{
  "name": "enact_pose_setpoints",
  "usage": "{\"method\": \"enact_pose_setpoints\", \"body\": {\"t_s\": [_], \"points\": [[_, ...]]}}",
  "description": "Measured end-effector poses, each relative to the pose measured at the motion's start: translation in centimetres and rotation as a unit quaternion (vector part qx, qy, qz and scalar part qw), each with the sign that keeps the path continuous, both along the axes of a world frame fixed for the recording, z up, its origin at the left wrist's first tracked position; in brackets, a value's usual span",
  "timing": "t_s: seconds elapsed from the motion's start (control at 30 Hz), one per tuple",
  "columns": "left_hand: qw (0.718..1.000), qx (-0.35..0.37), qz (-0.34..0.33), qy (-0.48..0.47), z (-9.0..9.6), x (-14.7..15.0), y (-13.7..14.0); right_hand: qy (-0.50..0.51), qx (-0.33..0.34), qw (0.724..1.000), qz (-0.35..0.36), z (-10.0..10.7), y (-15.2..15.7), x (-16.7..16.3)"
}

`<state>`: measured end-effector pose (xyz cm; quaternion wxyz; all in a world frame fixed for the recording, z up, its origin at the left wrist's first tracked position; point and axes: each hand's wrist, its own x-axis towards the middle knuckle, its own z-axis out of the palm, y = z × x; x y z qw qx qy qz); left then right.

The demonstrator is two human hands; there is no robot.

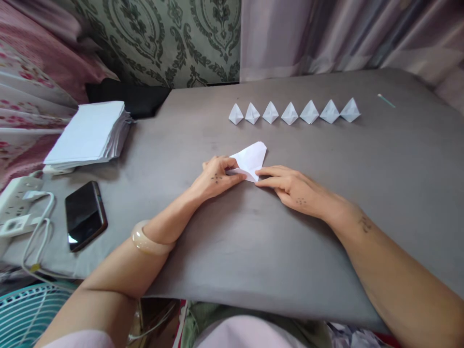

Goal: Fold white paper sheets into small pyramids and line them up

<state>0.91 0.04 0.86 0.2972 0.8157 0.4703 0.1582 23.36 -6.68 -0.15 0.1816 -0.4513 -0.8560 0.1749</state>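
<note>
A partly folded sheet of white paper (251, 157) lies in the middle of the grey table, one flap lifted along its near edge. My left hand (219, 176) grips its left side, thumb at the near edge and fingers curled behind. At the lower right corner, my right hand (295, 188) has its fingertips on the paper, which seem to pinch that corner. Beyond both hands stands a row of several small folded white paper shapes (289, 114), pointed at the top.
At the back left a thick stack of white paper (87, 133) sits before a black cloth or bag (145, 99). A dark phone (86, 215) lies near a white power strip (18, 203) with cables. A cotton swab (387, 100) is far right; a teal fan (32, 314) stands below the table edge.
</note>
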Motion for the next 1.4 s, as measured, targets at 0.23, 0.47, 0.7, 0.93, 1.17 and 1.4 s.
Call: {"method": "enact_pose_setpoints", "body": {"t_s": [0.23, 0.47, 0.7, 0.93, 1.17, 1.4], "points": [[0.999, 0.034, 0.009, 0.034, -0.3, 0.1, 0.3, 0.005, 0.007, 1.000, -0.010, 0.3, 0.1, -0.4], [0.998, 0.058, 0.019, 0.034, -1.3, 0.1, 1.1, 0.018, 0.005, 1.000, -0.012, 0.1, 0.1, -0.4], [0.998, 0.048, 0.013, 0.030, -2.0, -0.4, 1.6, 0.008, -0.006, 1.000, -0.012, 0.2, 0.1, -0.4], [0.998, 0.032, 0.040, 0.038, -1.7, -0.4, 1.7, 0.016, -0.005, 1.000, -0.022, 0.5, 0.0, -0.6], [0.997, 0.034, 0.054, 0.041, -1.8, -0.3, 1.5, 0.014, -0.006, 0.999, -0.028, 0.4, 0.0, -0.6], [0.993, 0.061, 0.067, 0.074, -1.6, -0.1, 1.4, 0.010, -0.002, 1.000, -0.028, 0.2, 0.1, -0.5]]}}
